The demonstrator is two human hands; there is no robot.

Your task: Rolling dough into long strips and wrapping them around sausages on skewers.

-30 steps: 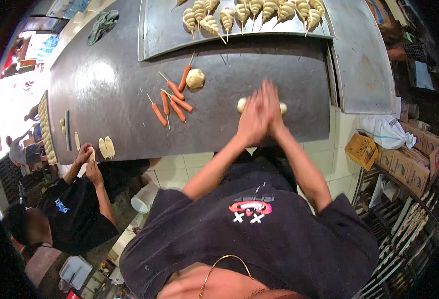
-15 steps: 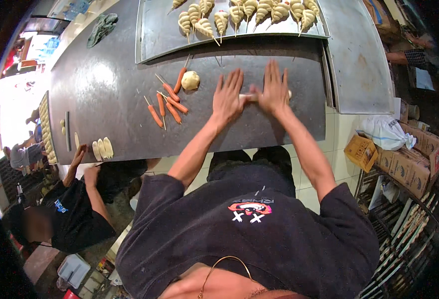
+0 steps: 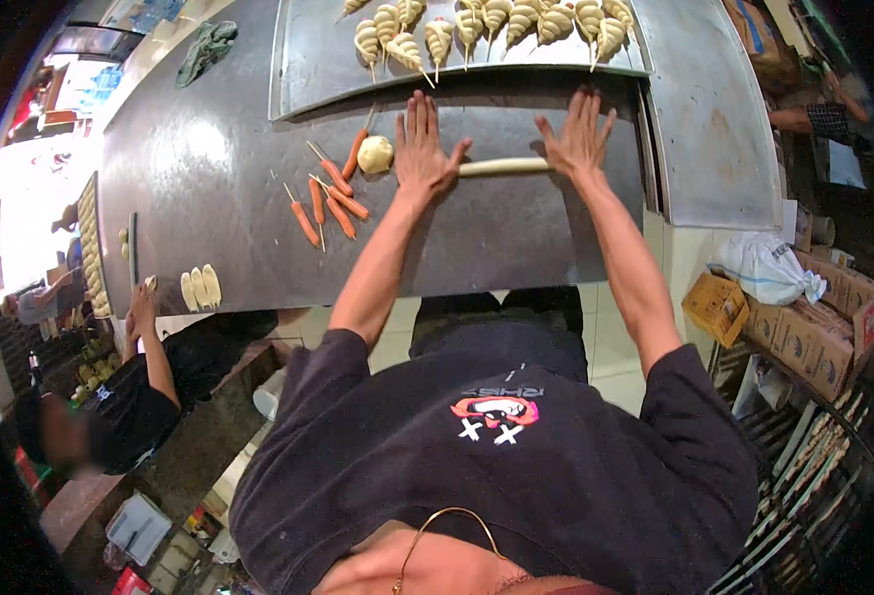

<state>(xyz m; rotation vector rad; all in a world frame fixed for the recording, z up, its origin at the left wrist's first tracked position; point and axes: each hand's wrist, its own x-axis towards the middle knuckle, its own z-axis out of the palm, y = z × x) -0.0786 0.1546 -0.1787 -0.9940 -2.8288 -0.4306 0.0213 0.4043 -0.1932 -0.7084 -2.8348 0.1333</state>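
Note:
A pale rope of dough (image 3: 503,167) lies crosswise on the dark metal table (image 3: 516,248). My left hand (image 3: 425,154) rests flat over its left end, fingers spread. Over the right end lies my right hand (image 3: 578,139), also open with the thumb apart. The stretch of rope between my hands is bare; its ends are hidden beneath my palms. Just left of my left hand sits a round ball of dough (image 3: 375,154). Beyond that, several sausages on sticks (image 3: 340,201) lie loosely grouped.
A metal tray (image 3: 308,89) with several dough-wrapped sticks (image 3: 438,48) stands beyond my hands. Flat dough pieces (image 3: 201,288) lie near the table's left front, beside a co-worker's hand (image 3: 142,309). A crumpled dark cloth (image 3: 206,50) is at far left. Boxes (image 3: 799,332) stand to the right.
My hands have moved apart and forward, and the dough between them now shows as a longer rope. At left, the co-worker has shifted and their hands have moved.

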